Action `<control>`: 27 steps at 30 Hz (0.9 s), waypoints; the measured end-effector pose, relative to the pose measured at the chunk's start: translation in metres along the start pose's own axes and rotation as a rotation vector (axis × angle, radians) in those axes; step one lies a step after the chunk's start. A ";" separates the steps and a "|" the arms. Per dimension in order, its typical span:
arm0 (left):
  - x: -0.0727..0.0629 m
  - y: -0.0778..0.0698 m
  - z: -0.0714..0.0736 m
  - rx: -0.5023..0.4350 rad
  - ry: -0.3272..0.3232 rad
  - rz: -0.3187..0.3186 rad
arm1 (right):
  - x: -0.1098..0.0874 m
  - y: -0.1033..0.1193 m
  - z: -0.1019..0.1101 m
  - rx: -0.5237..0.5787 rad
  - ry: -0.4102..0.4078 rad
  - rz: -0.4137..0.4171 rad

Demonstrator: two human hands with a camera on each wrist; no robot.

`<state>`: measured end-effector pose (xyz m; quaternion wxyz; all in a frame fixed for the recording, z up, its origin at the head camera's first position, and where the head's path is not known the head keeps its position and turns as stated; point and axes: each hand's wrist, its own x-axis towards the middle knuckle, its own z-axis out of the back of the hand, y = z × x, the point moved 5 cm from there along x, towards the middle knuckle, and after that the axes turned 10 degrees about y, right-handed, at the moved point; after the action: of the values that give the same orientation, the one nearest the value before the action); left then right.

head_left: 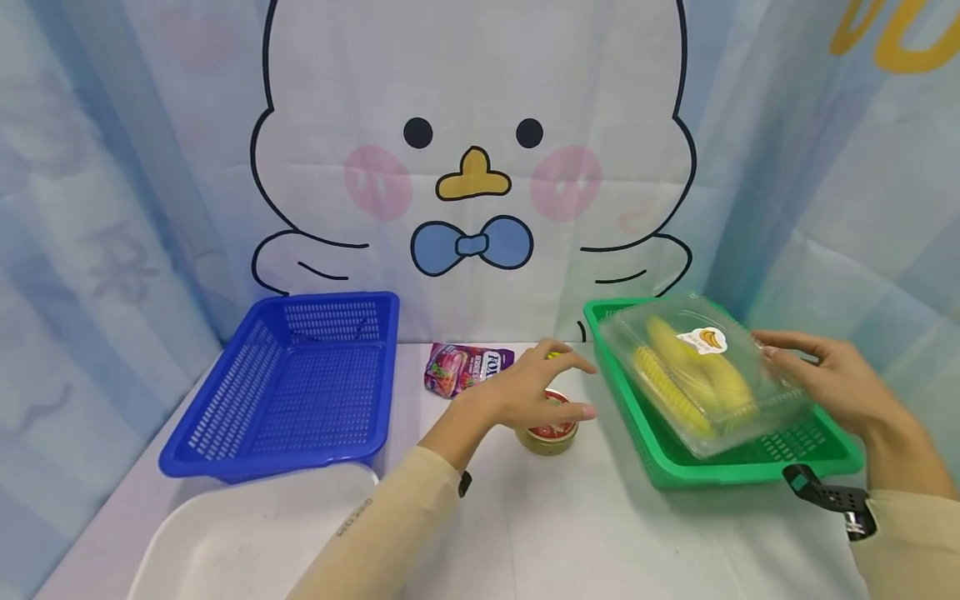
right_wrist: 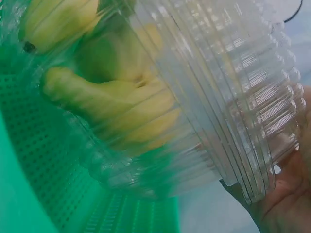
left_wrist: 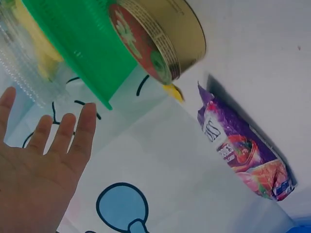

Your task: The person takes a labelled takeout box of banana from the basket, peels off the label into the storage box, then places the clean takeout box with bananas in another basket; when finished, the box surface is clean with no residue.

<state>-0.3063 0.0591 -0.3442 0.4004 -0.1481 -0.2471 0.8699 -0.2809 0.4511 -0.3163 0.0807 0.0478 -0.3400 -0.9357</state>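
A clear plastic clamshell box (head_left: pixel 765 392) with bananas (head_left: pixel 731 379) and what looks like corn (head_left: pixel 667 387) inside is tilted over the green basket (head_left: pixel 750 475). My right hand (head_left: pixel 840 375) grips its right edge; in the right wrist view the box fills much of the picture, partly inside the basket. My left hand (head_left: pixel 536 387) hovers left of the basket with fingers spread and nothing held, overlapping a round tin (head_left: pixel 551 442) with a red top. Behind that hand lies a purple pouch (head_left: pixel 453 371), partly hidden by it.
A blue basket (head_left: pixel 277 467) stands at the left, with a white tray (head_left: pixel 247 517) in front of it. Beyond the tin, a small yellow thing (left_wrist: pixel 173 92) shows. A curtain with a cartoon bird (head_left: pixel 472 75) hangs behind the table.
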 end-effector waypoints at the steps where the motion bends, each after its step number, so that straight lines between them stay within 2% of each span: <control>1: -0.002 0.002 0.003 -0.010 -0.009 -0.005 | 0.000 0.005 0.001 -0.005 -0.002 0.006; 5: -0.012 0.008 0.014 -0.024 -0.039 -0.006 | 0.001 0.020 0.007 -0.035 -0.032 0.020; 10: -0.022 0.011 0.026 -0.027 -0.067 0.005 | -0.001 0.029 0.012 -0.038 -0.084 0.035; 19: -0.038 0.018 0.042 -0.023 -0.088 0.035 | -0.003 0.047 0.005 -0.059 -0.089 0.073; 27: -0.055 0.025 0.053 -0.015 -0.111 0.065 | -0.001 0.069 -0.005 -0.022 -0.082 0.135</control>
<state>-0.3109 -0.0133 -0.3104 0.3565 -0.1106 -0.2707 0.8874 -0.2710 0.3962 -0.2755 0.1302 -0.0145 -0.3350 -0.9331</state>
